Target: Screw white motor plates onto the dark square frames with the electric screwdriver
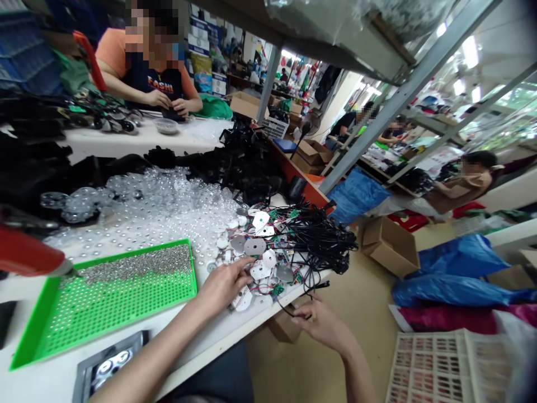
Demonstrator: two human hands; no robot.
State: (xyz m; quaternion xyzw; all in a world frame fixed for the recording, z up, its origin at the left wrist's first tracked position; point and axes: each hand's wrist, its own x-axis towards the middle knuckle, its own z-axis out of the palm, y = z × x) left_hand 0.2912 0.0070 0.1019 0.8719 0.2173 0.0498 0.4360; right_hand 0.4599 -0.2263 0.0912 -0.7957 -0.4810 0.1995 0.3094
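Note:
My left hand (222,286) reaches into a pile of wired parts at the table edge, its thumb and fingers closed around the edge of a white plate (260,270). Just past the table edge, my right hand (322,320) pinches a thin black cable (286,309). That cable runs back toward the pile. Around my left hand lie white and grey discs, small green circuit boards (278,290) and red wires. To the right of these, a thick bundle of black cables (325,232) overhangs the corner.
A green perforated tray (138,305) holds many small screws. A red power screwdriver (31,254) points at it from the left. Clear plastic lenses (159,193) and black parts (251,157) heap behind. Opposite sits a co-worker (161,84). A metal shelf post (403,101) slants at right.

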